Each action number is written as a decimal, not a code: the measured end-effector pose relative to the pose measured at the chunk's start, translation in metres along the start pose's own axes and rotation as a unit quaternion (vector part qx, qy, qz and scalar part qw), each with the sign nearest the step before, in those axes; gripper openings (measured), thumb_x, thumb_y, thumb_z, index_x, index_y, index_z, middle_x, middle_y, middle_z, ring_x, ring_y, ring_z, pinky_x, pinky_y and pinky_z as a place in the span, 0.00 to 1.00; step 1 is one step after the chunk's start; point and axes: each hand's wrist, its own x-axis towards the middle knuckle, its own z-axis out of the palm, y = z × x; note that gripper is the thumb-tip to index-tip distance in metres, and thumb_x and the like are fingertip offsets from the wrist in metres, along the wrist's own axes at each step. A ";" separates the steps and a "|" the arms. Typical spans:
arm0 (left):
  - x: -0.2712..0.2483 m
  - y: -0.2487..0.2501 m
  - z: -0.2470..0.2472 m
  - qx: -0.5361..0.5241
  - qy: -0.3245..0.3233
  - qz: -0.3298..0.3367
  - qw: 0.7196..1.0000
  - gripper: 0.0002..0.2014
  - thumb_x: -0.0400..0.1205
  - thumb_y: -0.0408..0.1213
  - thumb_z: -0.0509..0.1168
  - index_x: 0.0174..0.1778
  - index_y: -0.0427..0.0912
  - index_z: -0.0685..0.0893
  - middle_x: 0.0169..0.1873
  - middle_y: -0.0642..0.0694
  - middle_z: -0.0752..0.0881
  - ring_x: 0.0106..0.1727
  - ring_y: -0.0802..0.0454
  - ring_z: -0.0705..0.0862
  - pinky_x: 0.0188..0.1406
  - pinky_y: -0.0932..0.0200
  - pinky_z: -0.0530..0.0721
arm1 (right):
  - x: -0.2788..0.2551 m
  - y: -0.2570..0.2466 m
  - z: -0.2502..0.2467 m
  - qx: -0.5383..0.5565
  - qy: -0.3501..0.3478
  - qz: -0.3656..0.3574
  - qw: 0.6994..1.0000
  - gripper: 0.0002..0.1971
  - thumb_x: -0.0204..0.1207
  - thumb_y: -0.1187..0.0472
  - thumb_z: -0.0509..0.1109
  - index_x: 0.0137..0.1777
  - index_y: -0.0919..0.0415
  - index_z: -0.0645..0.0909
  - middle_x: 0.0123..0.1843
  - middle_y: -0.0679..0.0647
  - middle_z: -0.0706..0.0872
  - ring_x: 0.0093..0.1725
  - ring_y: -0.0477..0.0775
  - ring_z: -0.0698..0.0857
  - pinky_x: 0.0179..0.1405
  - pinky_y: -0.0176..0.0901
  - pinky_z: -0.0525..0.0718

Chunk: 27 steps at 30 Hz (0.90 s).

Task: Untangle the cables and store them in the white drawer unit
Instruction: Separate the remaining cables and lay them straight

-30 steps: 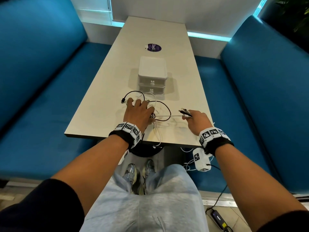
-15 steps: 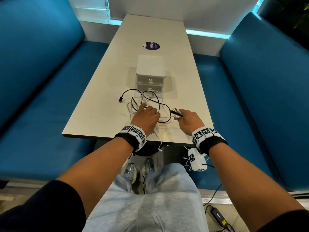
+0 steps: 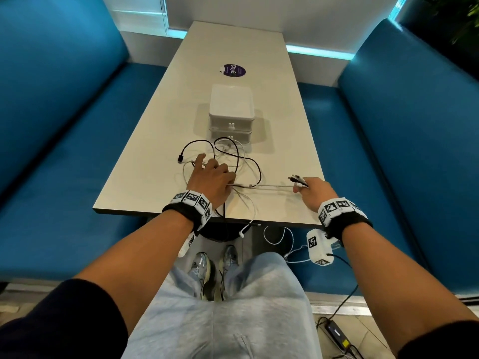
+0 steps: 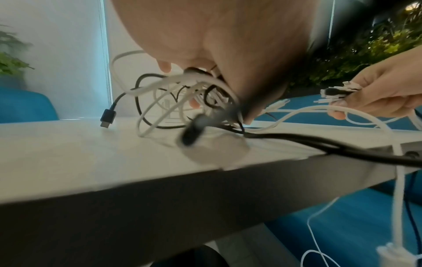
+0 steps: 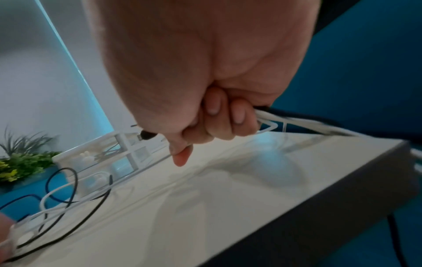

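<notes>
A tangle of black and white cables [image 3: 233,161] lies on the pale table [image 3: 145,177] in front of the white drawer unit [image 3: 230,112], whose two drawers are shut. My left hand [image 3: 210,173] sits on the tangle's near side, and in the left wrist view its fingers [image 4: 165,66] curl into the loops and lift them. My right hand [image 3: 311,190] grips a bundle of cable ends [image 3: 298,180] near the table's right edge. A thin cable [image 3: 269,186] runs straight between the two hands. A black plug [image 3: 180,158] lies free at the left.
Loose cable ends [image 3: 246,226] hang over the table's near edge. Blue benches [image 3: 64,151] flank the table on both sides. A round purple sticker [image 3: 234,70] lies beyond the drawer unit. A black power adapter [image 3: 337,332] lies on the floor at the right.
My right hand has moved right, away from the left, drawing one strand straight. My left hand has shifted a little farther onto the tangle.
</notes>
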 end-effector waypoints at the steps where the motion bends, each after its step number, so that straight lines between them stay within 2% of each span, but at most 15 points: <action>1: 0.000 -0.001 0.000 0.003 0.005 0.000 1.000 0.07 0.81 0.48 0.62 0.48 0.56 0.85 0.49 0.55 0.86 0.61 0.44 0.79 0.77 0.32 0.55 | 0.001 0.002 -0.001 -0.001 0.001 0.005 1.000 0.14 0.82 0.60 0.58 0.45 0.47 0.85 0.46 0.54 0.85 0.35 0.52 0.80 0.29 0.40 0.73; 4: 0.000 0.003 -0.004 0.031 0.012 0.010 0.999 0.09 0.82 0.48 0.61 0.48 0.56 0.87 0.48 0.54 0.86 0.59 0.44 0.79 0.76 0.31 0.55 | -0.002 0.001 0.002 -0.034 0.019 0.007 0.999 0.10 0.82 0.59 0.59 0.52 0.53 0.83 0.49 0.59 0.86 0.40 0.59 0.83 0.37 0.46 0.82; 6: 0.001 0.010 -0.006 0.048 0.005 0.028 0.998 0.07 0.80 0.46 0.64 0.48 0.55 0.87 0.48 0.53 0.86 0.59 0.43 0.79 0.76 0.31 0.56 | -0.007 -0.008 0.007 -0.081 0.048 -0.018 0.995 0.11 0.83 0.58 0.58 0.60 0.55 0.79 0.51 0.61 0.85 0.44 0.64 0.83 0.43 0.51 0.84; 9: 0.004 0.021 -0.008 0.062 0.004 0.048 0.997 0.05 0.77 0.43 0.67 0.45 0.53 0.88 0.48 0.51 0.85 0.58 0.44 0.80 0.76 0.32 0.56 | -0.016 -0.026 0.016 -0.081 0.080 -0.065 0.991 0.20 0.82 0.60 0.57 0.73 0.49 0.73 0.54 0.64 0.85 0.50 0.69 0.85 0.46 0.53 0.84; 11: 0.004 0.024 -0.009 0.068 0.002 0.050 0.996 0.04 0.75 0.41 0.69 0.43 0.52 0.89 0.47 0.51 0.85 0.57 0.44 0.80 0.76 0.32 0.56 | -0.018 -0.037 0.025 -0.059 0.086 -0.095 0.990 0.23 0.81 0.60 0.59 0.76 0.46 0.72 0.56 0.65 0.86 0.53 0.71 0.85 0.51 0.55 0.85; 15: 0.004 0.025 -0.010 0.075 -0.007 0.070 0.995 0.07 0.75 0.37 0.68 0.46 0.51 0.89 0.47 0.50 0.86 0.59 0.42 0.80 0.79 0.31 0.51 | -0.020 -0.057 0.038 -0.028 0.059 -0.150 0.987 0.24 0.79 0.61 0.61 0.75 0.44 0.73 0.54 0.65 0.87 0.52 0.70 0.85 0.52 0.57 0.86; 19: 0.006 0.032 -0.012 0.071 0.001 0.095 0.993 0.11 0.78 0.34 0.66 0.52 0.50 0.88 0.52 0.48 0.86 0.67 0.43 0.79 0.81 0.30 0.46 | -0.019 -0.068 0.040 -0.023 0.040 -0.188 0.981 0.22 0.78 0.63 0.62 0.71 0.46 0.79 0.54 0.62 0.89 0.53 0.67 0.85 0.53 0.56 0.85; 23: 0.008 0.032 -0.012 0.051 0.006 0.090 0.995 0.07 0.82 0.38 0.65 0.51 0.52 0.88 0.51 0.51 0.88 0.71 0.47 0.79 0.81 0.30 0.41 | -0.010 -0.071 0.035 -0.040 0.004 -0.199 0.979 0.13 0.80 0.62 0.64 0.61 0.55 0.83 0.54 0.60 0.89 0.55 0.65 0.85 0.52 0.54 0.83; 25: 0.008 0.028 -0.009 0.031 0.025 0.076 0.996 0.06 0.83 0.40 0.64 0.51 0.51 0.86 0.49 0.52 0.87 0.69 0.48 0.79 0.81 0.30 0.44 | -0.006 -0.072 0.033 -0.043 -0.010 -0.205 0.978 0.10 0.81 0.59 0.65 0.58 0.57 0.83 0.52 0.60 0.89 0.53 0.64 0.85 0.51 0.53 0.83; 27: 0.009 0.025 -0.007 -0.007 0.043 0.051 0.998 0.08 0.82 0.43 0.64 0.55 0.49 0.82 0.53 0.51 0.85 0.67 0.49 0.80 0.82 0.33 0.47 | -0.004 -0.073 0.031 -0.045 -0.023 -0.200 0.978 0.09 0.82 0.57 0.65 0.58 0.57 0.82 0.50 0.60 0.89 0.51 0.64 0.85 0.50 0.53 0.83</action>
